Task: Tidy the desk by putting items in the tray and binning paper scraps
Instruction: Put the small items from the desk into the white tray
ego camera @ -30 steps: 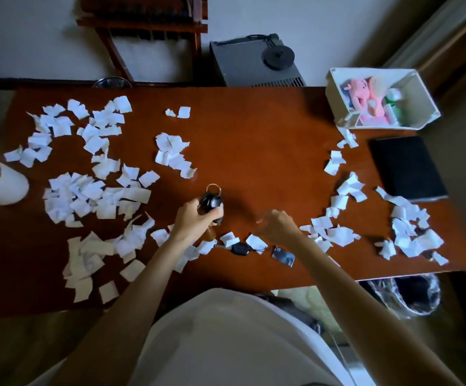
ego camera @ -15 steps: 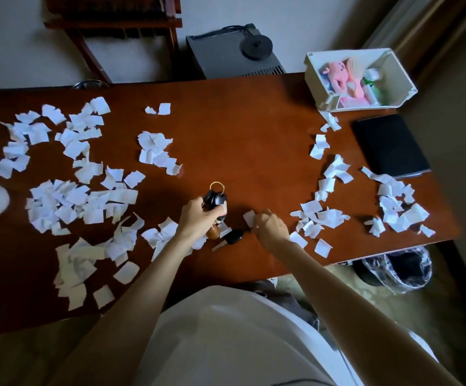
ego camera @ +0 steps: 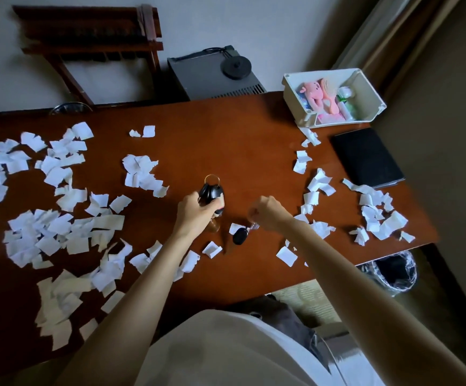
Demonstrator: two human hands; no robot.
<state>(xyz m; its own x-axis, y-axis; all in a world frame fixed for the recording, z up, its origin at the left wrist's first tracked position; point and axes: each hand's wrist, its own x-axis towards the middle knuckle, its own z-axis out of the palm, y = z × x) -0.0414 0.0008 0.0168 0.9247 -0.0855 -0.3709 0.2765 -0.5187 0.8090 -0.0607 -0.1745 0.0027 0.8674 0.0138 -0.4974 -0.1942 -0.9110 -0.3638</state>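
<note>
On the brown desk (ego camera: 226,140) my left hand (ego camera: 195,211) grips a black keychain figure (ego camera: 211,192) with a gold ring on top, held just above the wood. My right hand (ego camera: 268,213) is curled into a fist beside it, and its fingertips seem to pinch the end of a black key (ego camera: 240,236) that lies on the desk. White paper scraps (ego camera: 59,218) cover the left half, and more paper scraps (ego camera: 374,213) lie on the right. The white tray (ego camera: 307,118) stands at the far right corner and holds a pink plush toy (ego camera: 314,93) and small bottles.
A black notebook (ego camera: 365,157) lies in front of the tray. A bin (ego camera: 396,274) lined with clear plastic stands on the floor below the desk's right front corner. A grey box (ego camera: 212,76) and a wooden rack (ego camera: 87,37) stand behind the desk.
My right hand drew in from the right toward the key and closed at its end. The left hand kept its grip on the keychain figure. The view shifted left.
</note>
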